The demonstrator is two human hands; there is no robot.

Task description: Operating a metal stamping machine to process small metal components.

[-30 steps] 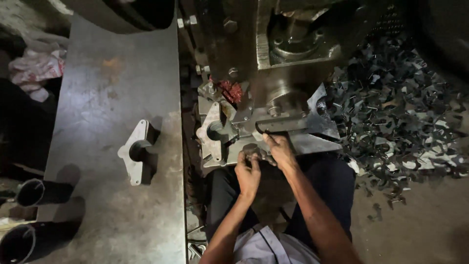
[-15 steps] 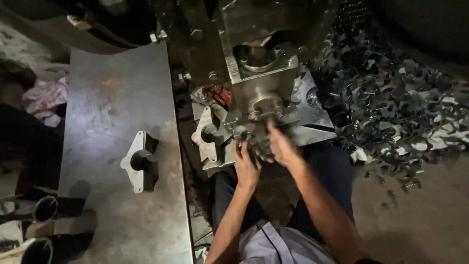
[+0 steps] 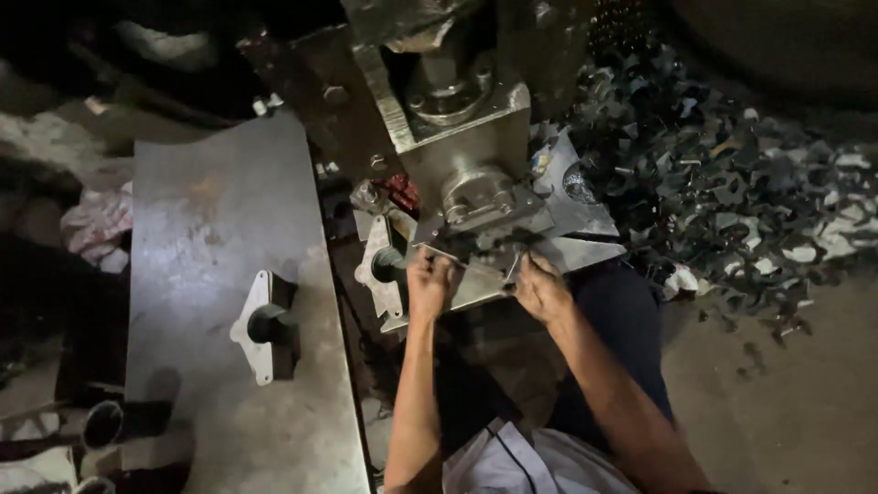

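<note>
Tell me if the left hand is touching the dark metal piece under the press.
Touching. The head view shows the left hand with its fingers curled onto the dark metal piece, no gap visible.

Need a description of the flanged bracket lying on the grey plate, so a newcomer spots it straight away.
Start at the big grey steel plate left of the press machine. Near the plate's right edge lies the flanged bracket: a pale flat flange with a dark round tube through its middle. A similar one sits by the person's left hand at the press, but this one lies alone on the plate, away from both hands.
</note>
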